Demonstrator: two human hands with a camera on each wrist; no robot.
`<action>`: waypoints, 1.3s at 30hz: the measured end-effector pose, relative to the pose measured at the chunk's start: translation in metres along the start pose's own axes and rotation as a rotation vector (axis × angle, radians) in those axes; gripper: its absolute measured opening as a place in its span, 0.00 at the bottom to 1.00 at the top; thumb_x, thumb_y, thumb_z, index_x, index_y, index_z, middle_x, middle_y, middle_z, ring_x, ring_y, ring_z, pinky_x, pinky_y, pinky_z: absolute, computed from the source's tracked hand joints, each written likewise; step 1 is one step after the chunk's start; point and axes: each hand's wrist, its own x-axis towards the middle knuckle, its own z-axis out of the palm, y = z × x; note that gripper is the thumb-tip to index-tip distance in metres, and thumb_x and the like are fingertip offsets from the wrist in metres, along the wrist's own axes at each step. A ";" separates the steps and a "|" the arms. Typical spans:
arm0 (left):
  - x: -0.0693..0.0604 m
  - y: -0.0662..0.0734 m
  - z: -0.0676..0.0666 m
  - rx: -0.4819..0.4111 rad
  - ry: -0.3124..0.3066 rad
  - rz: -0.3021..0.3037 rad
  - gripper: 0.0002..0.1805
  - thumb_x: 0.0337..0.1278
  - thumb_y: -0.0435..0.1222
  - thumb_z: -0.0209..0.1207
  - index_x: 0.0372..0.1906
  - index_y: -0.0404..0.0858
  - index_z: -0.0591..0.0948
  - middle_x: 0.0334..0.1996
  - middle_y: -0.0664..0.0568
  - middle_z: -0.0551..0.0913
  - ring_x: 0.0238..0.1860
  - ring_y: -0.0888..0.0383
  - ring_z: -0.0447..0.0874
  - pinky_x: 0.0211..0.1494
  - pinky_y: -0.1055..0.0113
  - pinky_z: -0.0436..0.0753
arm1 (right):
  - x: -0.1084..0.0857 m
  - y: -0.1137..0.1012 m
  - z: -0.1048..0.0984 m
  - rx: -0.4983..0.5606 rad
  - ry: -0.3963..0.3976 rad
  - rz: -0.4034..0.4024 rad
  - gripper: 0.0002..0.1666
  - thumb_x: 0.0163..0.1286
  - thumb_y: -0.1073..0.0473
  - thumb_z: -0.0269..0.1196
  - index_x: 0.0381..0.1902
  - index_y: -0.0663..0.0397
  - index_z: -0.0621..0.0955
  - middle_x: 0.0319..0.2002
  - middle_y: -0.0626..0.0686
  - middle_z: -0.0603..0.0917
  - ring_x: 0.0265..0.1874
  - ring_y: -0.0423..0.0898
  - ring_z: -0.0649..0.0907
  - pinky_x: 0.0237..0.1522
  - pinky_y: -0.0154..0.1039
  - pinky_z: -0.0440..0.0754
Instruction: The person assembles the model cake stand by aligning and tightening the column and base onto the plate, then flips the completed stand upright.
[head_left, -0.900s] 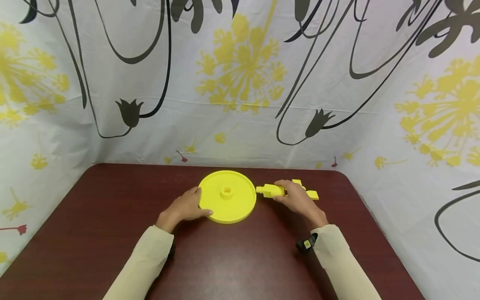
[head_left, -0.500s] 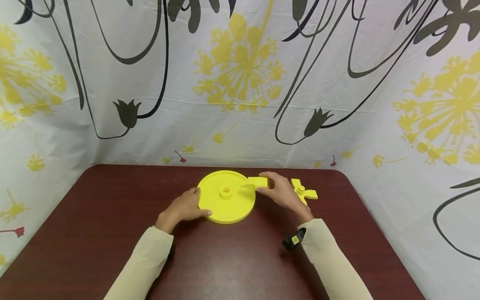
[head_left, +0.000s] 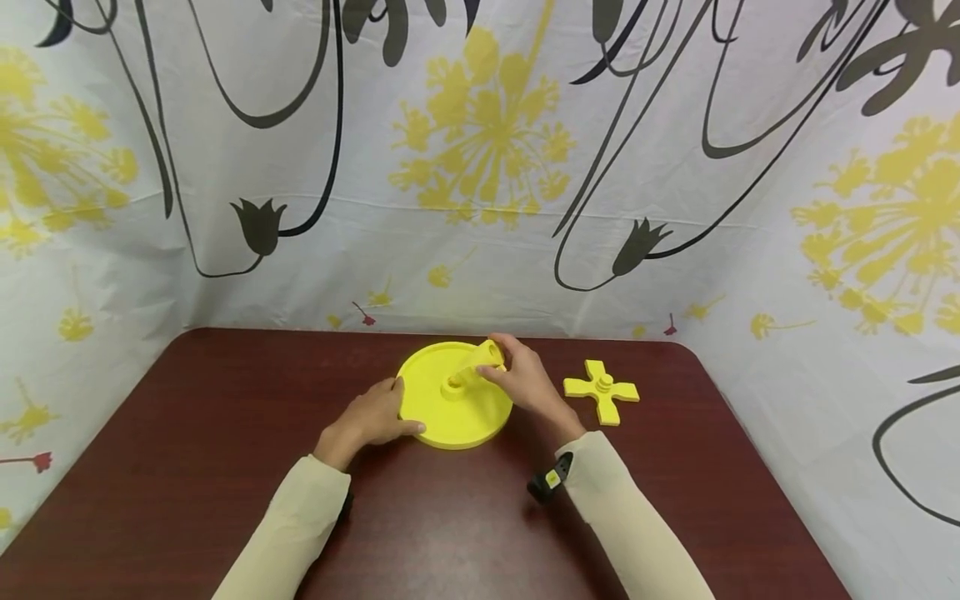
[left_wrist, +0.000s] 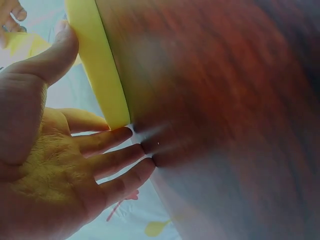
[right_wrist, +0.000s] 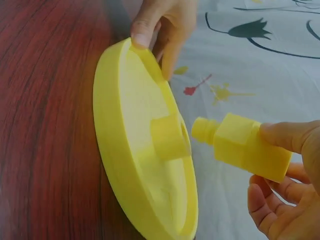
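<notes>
A round yellow plastic base [head_left: 465, 427] with a raised rim lies on the table. At its middle stands a short threaded socket [right_wrist: 169, 138]. My left hand [head_left: 369, 414] holds the base at its left edge, thumb over the rim and fingers along the side. Above the base, my right hand [head_left: 527, 379] pinches a hollow yellow post [right_wrist: 252, 145] between thumb and fingers. The post is tilted, its narrow threaded end pointing down at the socket. A slight gap between the two shows in the right wrist view.
A yellow four-armed cross piece [head_left: 602, 390] with a threaded stub lies on the table right of the base. The dark red-brown table [head_left: 465, 533] ends at a patterned white cloth [head_left: 480, 275] behind and at both sides.
My right hand has picked up the post from beside the cross piece, carried it left over the base and tipped its threaded end downward. The left hand and base stay put.
</notes>
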 end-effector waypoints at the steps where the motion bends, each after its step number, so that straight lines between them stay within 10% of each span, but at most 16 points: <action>1: 0.000 0.000 0.000 0.000 -0.001 0.000 0.54 0.58 0.52 0.66 0.75 0.23 0.53 0.73 0.32 0.60 0.70 0.39 0.65 0.67 0.45 0.70 | 0.001 -0.001 0.002 0.002 0.003 -0.007 0.36 0.67 0.57 0.68 0.70 0.58 0.70 0.57 0.58 0.80 0.50 0.51 0.81 0.50 0.46 0.82; 27: 0.004 0.004 0.000 0.005 -0.022 -0.008 0.54 0.59 0.50 0.67 0.75 0.22 0.52 0.73 0.31 0.59 0.71 0.39 0.63 0.70 0.46 0.66 | 0.011 -0.017 0.028 -0.112 -0.047 -0.131 0.34 0.68 0.63 0.66 0.70 0.60 0.70 0.67 0.59 0.74 0.66 0.55 0.74 0.64 0.51 0.74; 39: 0.002 0.004 0.000 0.008 -0.017 -0.014 0.53 0.59 0.50 0.67 0.74 0.22 0.53 0.72 0.31 0.61 0.69 0.39 0.65 0.69 0.46 0.68 | 0.010 -0.023 0.034 -0.187 0.003 -0.106 0.35 0.65 0.53 0.70 0.67 0.59 0.73 0.59 0.57 0.78 0.54 0.52 0.79 0.55 0.48 0.79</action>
